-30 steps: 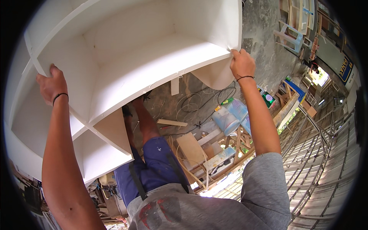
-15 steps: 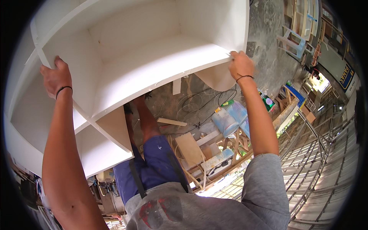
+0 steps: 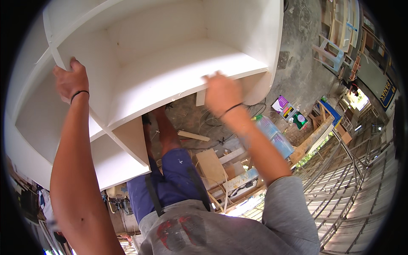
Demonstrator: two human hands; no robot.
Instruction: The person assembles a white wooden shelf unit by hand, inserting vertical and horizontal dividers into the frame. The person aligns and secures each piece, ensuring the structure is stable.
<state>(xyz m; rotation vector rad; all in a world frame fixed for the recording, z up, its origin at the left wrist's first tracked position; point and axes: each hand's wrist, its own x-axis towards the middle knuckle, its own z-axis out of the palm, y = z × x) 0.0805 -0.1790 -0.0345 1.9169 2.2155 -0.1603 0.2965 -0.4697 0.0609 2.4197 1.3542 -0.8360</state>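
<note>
A large white shelving unit [image 3: 157, 76] with several open compartments fills the upper left, tilted in front of me. My left hand [image 3: 72, 80] is closed around the front edge of an upright divider, thumb on the inner side and fingers hidden behind. Over the front edge of the long shelf board [image 3: 178, 92], right of its middle, is my right hand [image 3: 223, 94]. Motion smears it, so its fingers and anything in them cannot be made out. Small pale chips or marks dot that shelf edge.
Cables and a wood strip [image 3: 193, 136] lie on the concrete floor [image 3: 289, 80] below the unit. Clear plastic containers [image 3: 276, 136], a purple-and-black package [image 3: 283, 106] and scrap boards [image 3: 211, 165] are on the right. A light-blue stool [image 3: 329, 53] stands farther off.
My right hand has left the unit's right corner and moved left along the shelf's front edge. My left hand keeps its hold on the divider. The unit appears shifted slightly right in view.
</note>
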